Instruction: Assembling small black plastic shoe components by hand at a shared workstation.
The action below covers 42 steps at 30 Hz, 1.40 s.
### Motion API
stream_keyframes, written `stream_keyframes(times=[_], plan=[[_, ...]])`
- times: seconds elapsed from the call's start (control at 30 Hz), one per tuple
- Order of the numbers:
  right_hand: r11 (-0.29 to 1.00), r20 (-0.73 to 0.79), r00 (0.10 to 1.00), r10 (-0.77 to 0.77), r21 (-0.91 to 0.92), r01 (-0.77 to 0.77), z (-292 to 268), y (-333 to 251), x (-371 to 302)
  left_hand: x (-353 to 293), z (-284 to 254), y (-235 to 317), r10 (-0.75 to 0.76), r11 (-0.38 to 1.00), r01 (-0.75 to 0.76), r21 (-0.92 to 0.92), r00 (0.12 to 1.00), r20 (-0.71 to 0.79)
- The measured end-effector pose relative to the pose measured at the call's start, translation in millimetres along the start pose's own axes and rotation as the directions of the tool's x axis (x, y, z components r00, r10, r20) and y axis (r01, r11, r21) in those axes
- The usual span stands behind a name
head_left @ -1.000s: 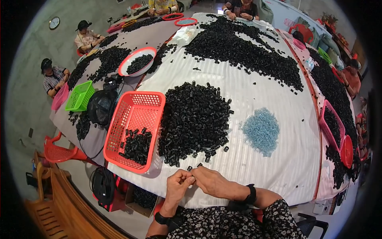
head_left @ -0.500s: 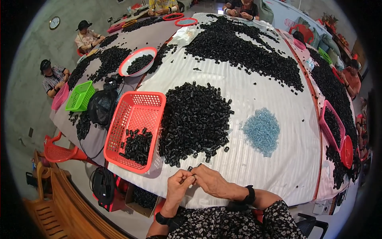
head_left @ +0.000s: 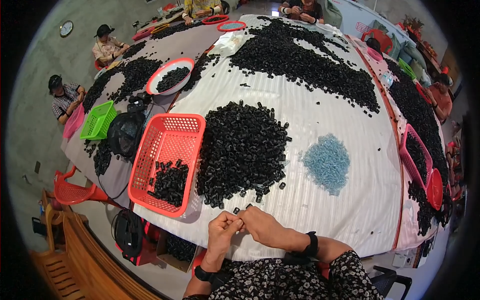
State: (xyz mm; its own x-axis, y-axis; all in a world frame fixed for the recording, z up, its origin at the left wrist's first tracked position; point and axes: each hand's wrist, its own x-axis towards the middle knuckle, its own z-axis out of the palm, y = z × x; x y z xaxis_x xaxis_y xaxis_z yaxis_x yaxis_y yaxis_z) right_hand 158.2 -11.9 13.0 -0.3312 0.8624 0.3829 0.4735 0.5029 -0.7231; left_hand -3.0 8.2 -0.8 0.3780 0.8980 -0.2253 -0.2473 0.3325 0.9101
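Grip: left hand (head_left: 221,232) has thumb and forefinger drawn narrow, almost tip to tip; right hand (head_left: 265,227) is curled with its knuckles up, touching or nearly touching the left fingertips; I cannot tell what either one holds
Fingertips: one small black piece (head_left: 236,210) shows just past the left forefinger and a second black piece (head_left: 249,205) at the edge of the right hand; I cannot tell whether they are gripped or lie on the white cloth (head_left: 345,215)
Wrists: dark wristband (head_left: 312,243) on the right, another on the left; floral sleeve (head_left: 346,267) on the right arm
Black pile: loose heap of short black pieces (head_left: 242,152) on the cloth, just beyond the hands
Red basket: rectangular perforated red basket (head_left: 175,140) left of the heap, with black pieces in its near part
Blue pile: small clear bluish pieces (head_left: 327,164) right of the heap, apart from it
Far cloth: broad spread of black pieces (head_left: 300,57); left of it, red-rimmed white bowl (head_left: 161,73) holding more
Sides: green basket (head_left: 98,120) on the left; pink basket (head_left: 407,155) on the right
Co-workers: people seated around the table edges, two of them on the left
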Motion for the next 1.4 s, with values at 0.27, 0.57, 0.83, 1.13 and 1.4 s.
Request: stream_keyframes(times=[0.27,0.57,0.83,1.13,1.4], plan=[[0.93,0.077,0.967,0.243,0.263,-0.255,-13.3,-5.1,3.5,-1.9,3.8,7.1,0.017,0.998,-0.017,0.055,1.0,-0.007],[0.997,0.054,0.996,0.069,-0.048,-0.066,-4.8,-4.5,-1.0,0.4,5.8,-1.2,0.051,0.991,-0.046,0.124,0.998,-0.032],[0.994,0.06,0.998,-0.002,-0.113,0.008,-9.1,0.6,-1.1,3.1,6.0,-1.3,-0.001,0.996,0.004,0.084,0.999,-0.038],[0.993,0.075,0.997,0.026,-0.119,-0.017,-6.4,5.3,-3.3,4.5,5.3,-11.6,-0.012,1.0,0.011,-0.028,1.0,-0.025],[0.999,0.078,0.997,-0.012,-0.036,0.015,-7.3,9.8,-0.6,6.7,8.4,-8.5,0.012,0.996,-0.015,-0.085,0.999,-0.033]])
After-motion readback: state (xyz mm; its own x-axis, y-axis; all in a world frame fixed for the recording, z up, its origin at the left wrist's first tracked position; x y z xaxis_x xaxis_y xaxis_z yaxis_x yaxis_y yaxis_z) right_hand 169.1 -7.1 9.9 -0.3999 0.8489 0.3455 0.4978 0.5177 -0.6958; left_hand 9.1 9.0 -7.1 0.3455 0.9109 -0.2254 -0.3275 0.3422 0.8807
